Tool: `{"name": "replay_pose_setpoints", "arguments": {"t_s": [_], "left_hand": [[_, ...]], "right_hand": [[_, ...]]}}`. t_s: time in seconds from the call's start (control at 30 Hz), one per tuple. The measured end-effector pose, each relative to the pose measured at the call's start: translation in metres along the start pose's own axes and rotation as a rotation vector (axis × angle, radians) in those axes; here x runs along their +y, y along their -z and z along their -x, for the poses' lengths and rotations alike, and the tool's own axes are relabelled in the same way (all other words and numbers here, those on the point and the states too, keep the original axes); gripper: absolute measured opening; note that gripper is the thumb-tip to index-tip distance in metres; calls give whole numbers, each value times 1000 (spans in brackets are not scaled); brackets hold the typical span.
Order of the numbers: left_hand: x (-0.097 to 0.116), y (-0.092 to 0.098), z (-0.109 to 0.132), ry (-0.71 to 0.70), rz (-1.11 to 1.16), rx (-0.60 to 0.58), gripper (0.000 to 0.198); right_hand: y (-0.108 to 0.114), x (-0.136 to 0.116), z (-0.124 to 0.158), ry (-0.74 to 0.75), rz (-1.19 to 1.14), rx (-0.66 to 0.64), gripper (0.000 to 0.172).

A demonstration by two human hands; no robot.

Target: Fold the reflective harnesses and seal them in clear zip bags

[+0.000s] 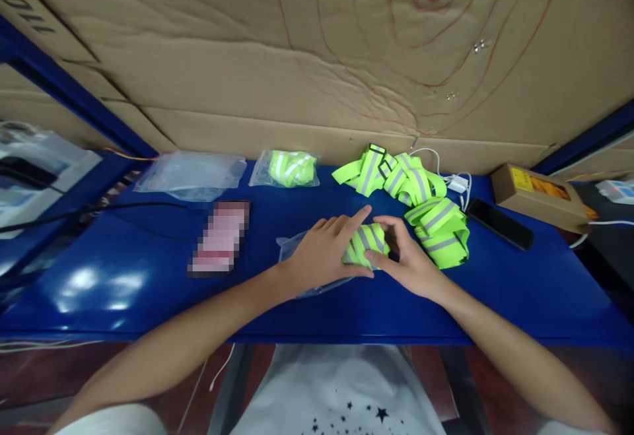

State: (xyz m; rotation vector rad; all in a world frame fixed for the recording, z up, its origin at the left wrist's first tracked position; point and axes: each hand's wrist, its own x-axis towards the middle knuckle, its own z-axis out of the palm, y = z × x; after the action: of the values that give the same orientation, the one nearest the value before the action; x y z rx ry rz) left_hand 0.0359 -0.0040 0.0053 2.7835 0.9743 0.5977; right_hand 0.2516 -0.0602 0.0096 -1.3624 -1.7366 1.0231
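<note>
My left hand point(324, 253) and my right hand point(409, 260) meet at the middle of the blue table point(123, 276), both closed on a folded neon-yellow reflective band point(365, 242). Under my left hand lies a clear plastic bag point(292, 250), partly hidden. The left index finger points out over the band. My right thumb and fingers pinch the band's right end.
A loose pile of reflective bands point(411, 191) lies behind my right hand. A bagged band point(287, 167) and empty clear bags point(191, 174) sit at the back. A phone point(500, 224), a cardboard box point(539, 194), a charger with cable point(458, 183) and a blurred card point(220, 237) also rest here.
</note>
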Motion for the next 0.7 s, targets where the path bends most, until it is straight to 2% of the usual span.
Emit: {"name": "replay_pose_setpoints", "arguments": {"t_s": [0.07,0.17,0.3,0.4,0.6,0.7], "left_hand": [[0,1,1,-4,-18,-1,118],[8,2,0,-51,-69,-23,114],[20,3,0,-74,-194,-55,110],[24,6,-1,-75,-219,-72,112],[16,10,-3,-44,-23,-95,119],[16,10,-3,-72,21,-90,120]], "right_hand": [[1,3,-1,-49,-89,22,55],[-5,5,-3,-56,-158,77,40],[-18,6,-5,-57,-140,118,35],[-20,4,-5,-62,-98,101,33],[-7,-6,-4,23,-154,-43,20],[-4,-8,-4,59,-124,-23,18]]}}
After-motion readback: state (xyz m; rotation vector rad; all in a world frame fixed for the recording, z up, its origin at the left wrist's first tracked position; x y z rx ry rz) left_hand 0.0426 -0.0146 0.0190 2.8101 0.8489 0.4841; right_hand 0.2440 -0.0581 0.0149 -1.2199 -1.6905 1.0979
